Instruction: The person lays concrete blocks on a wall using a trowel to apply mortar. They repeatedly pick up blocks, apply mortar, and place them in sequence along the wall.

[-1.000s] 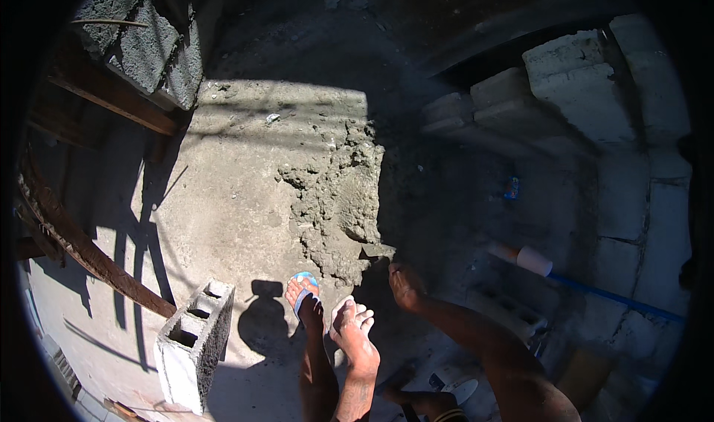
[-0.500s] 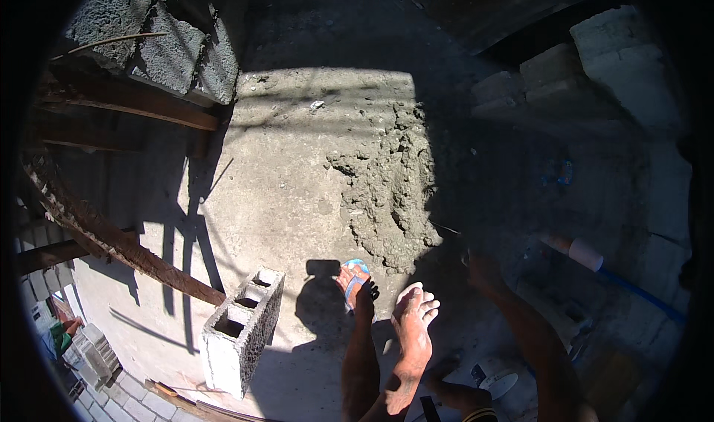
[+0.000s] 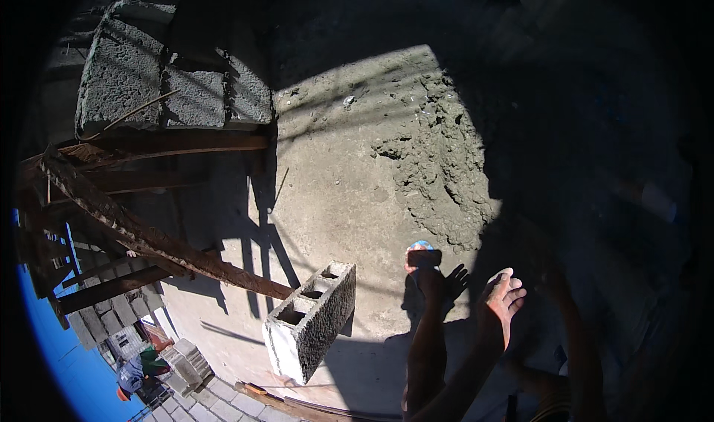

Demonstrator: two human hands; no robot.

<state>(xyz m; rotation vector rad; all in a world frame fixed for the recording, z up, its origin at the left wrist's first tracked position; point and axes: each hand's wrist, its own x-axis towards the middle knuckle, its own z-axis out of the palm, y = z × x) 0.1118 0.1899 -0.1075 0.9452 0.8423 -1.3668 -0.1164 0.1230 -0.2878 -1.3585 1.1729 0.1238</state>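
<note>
My left hand (image 3: 504, 295) is in the air above the shaded floor, with its fingers stretched out and nothing seen in it. My right hand (image 3: 549, 277) is lost in deep shadow to its right; its fingers and anything they hold are hidden. Ahead of both lies a rough heap of wet grey mortar (image 3: 446, 176), partly sunlit. A sandalled foot (image 3: 421, 257) rests on the floor near the heap's close edge. To the left stands a grey hollow concrete block (image 3: 312, 318), its holes facing up.
Rough concrete blocks (image 3: 123, 72) are stacked at the far left above wooden beams (image 3: 163, 141). A long timber (image 3: 163, 240) slants down toward the hollow block. At lower left, a person (image 3: 141, 366) is beside more blocks (image 3: 186, 362). Dark shadow covers the right side.
The view has swung left, so the block, mortar and foot appear farther right. My left hand stays open and is slightly farther from the foot. My right arm has become darker.
</note>
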